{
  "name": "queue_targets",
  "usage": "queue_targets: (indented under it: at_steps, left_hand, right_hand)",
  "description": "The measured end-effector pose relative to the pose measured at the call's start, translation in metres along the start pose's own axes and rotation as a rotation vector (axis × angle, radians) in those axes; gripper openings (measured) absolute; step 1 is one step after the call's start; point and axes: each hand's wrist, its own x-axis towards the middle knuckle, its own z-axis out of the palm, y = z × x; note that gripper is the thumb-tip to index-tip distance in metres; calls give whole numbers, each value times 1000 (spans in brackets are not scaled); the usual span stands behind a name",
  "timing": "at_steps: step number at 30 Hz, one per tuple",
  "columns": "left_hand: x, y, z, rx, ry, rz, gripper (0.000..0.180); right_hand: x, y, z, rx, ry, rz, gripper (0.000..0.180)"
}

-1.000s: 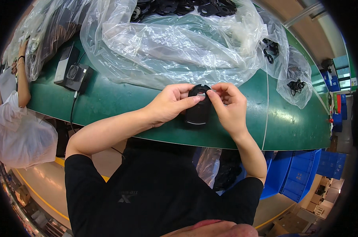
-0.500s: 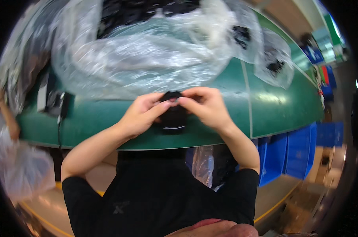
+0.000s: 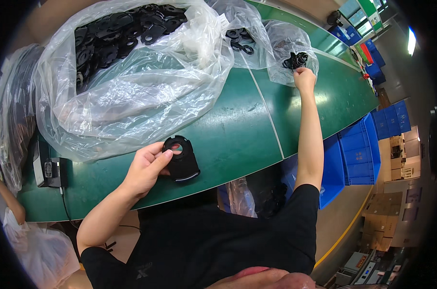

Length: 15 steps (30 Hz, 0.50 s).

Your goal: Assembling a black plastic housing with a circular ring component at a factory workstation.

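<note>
Green tabletop (image 3: 237, 139) | left hand (image 3: 146, 166) fingers hold black plate (image 3: 181, 160) | right hand (image 3: 304, 77) has let go, now pinching rings (image 3: 295, 60) in small bag (image 3: 288, 48)

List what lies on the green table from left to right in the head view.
Small black device → left hand holding black round part → big clear bag of black parts → small bag of rings → right hand.

Right hand (image 3: 304, 77): fingertips are hidden inside the small bag (image 3: 290, 53) at 1 o'clock; grip state cannot be read. Rings (image 3: 295, 60) in it are too small to count. Left hand (image 3: 145, 168): its thumb covers the 9 o'clock edge of the black part (image 3: 182, 161). The device (image 3: 48, 171) at 9 o'clock is partly covered by plastic.
</note>
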Motion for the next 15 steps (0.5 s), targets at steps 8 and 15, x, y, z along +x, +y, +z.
queue_targets:
  at_steps: [8,15]
  left_hand:
    - [5,-3,-1,-21,16,10,29]
    - [5,1,-2,9,-2,-11,29]
  right_hand:
    - [3,-24,11,-207,-116,153,21]
    - [-5,-4,8,56,294,-119,21]
